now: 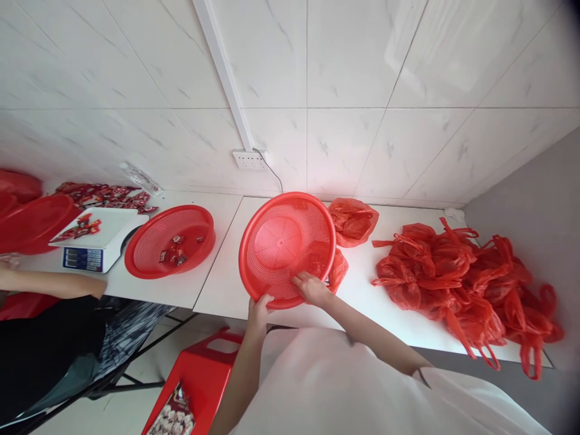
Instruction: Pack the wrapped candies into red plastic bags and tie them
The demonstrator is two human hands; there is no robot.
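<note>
A plain red basket (pixel 278 235) with a fine mesh pattern sits at centre, above a white counter (pixel 362 290). To the left, a second basket (pixel 199 220) is also meshed and red. Farther left, a white scale (pixel 109 229) has a blue panel (pixel 84 258), and the wrappers (pixel 106 194) beyond it are red patterned with white. Translucent red bags (pixel 435 272) fill the right. The far wall tiles (pixel 276 60) are white with grey veining; the right wall (pixel 530 241) is plain grey. Near left, a stool (pixel 203 368) is solid red.
</note>
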